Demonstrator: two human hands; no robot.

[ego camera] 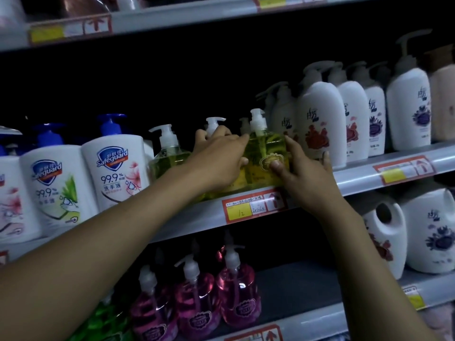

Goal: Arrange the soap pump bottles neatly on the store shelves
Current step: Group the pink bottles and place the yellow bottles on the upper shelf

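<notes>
Dim store shelving fills the head view, and the middle shelf (364, 179) carries white pump bottles at both ends with yellow-green ones between. One yellow-green soap bottle (264, 158) stands upright at the shelf's front lip, its long axis vertical, pump on top. It is flanked by both hands — the right hand (299, 171) is closed on its right side, thumb pressed on the front label, while the left hand (221, 156) is laid against its left side, fingers (237, 139) stretched toward the shoulder. A neighbouring bottle (167, 153) stands just left. Judged from this, the bottle is being squared up — both hands equally near.
</notes>
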